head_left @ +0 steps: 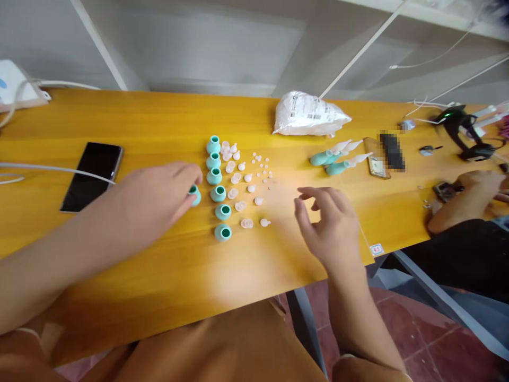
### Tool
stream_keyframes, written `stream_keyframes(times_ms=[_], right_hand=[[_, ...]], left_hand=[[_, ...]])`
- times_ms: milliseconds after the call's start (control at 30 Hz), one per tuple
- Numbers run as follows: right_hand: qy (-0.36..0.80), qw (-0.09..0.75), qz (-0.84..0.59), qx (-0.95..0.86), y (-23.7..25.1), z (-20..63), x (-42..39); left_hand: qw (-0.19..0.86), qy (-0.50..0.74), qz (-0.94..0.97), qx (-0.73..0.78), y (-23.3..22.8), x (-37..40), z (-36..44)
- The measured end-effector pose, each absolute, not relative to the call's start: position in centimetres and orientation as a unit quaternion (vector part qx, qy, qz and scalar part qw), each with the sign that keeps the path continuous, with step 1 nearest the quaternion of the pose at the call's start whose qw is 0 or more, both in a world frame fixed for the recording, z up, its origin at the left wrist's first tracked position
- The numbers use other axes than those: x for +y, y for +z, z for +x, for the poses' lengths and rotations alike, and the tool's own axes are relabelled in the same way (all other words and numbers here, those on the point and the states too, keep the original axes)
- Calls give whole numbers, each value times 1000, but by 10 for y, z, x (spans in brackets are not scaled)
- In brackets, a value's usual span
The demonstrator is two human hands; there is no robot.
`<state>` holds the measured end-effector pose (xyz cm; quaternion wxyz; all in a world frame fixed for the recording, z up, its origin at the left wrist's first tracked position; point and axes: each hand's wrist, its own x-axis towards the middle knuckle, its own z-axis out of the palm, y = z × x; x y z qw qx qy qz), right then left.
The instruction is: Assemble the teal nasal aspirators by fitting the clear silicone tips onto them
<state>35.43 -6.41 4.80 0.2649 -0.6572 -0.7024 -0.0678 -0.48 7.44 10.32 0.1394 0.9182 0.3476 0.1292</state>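
Teal cup [194,194]: mid-tabletop, just left of the teal column, pinched by the left hand [159,199]
Left grip: fingers pressed together on that cup
Right hand [330,223]: hovering near the front edge, grip spread, holding nothing
Teal column [218,183]: six upright cups in a row
Pale pink parts [246,183]: rows just right of the column
Phone [92,175]: left, cable across it
White bag [308,114]: far edge
Risk: a sleeve or wrist sweep would likely scatter the loose pink parts

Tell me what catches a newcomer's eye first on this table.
A neat column of teal caps stands mid-table, with pale pink pieces laid out just right of it. The left hand pinches one teal cap beside the column; the right hand hovers open nearby. A white bag lies behind.
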Motion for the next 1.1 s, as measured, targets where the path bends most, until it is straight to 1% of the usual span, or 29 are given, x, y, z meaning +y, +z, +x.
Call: stream_keyframes(times_ms=[67,133,200,267,333,433,567,667,767,867,933,967,1033,1067,1100], right_hand=[[-96,273,-679,-674,47,384,-50],[-124,285,-703,-640,42,416,-32],[-148,310,-723,-599,36,448,-13],[-138,341,-757,-539,29,477,2],[-121,366,-786,-483,23,500,14],[-99,376,-808,-443,17,524,23],[-44,377,-835,-399,14,538,30],[-17,389,-838,-384,14,536,33],[-14,423,-830,-364,19,529,30],[-7,469,-808,-356,30,513,15],[15,493,-787,-371,40,491,-5],[37,500,-773,-389,46,475,-19],[91,507,-737,-438,55,434,-49],[162,505,-689,-494,59,409,-64],[243,491,-639,-539,61,383,-77]], left_hand=[[89,57,923,369,101,102,-5],[85,18,910,406,100,126,-4],[92,37,892,441,95,148,-2],[111,72,860,492,85,165,-1],[123,103,849,504,72,177,1],[138,110,844,507,57,184,3],[152,105,834,520,53,177,6],[152,93,842,509,56,170,7],[152,90,848,499,59,165,7],[108,142,854,489,70,150,10],[78,184,877,437,80,129,14],[84,202,898,383,85,114,17],[171,208,937,224,90,77,25],[224,200,937,177,90,58,29],[265,194,931,161,87,39,33]])
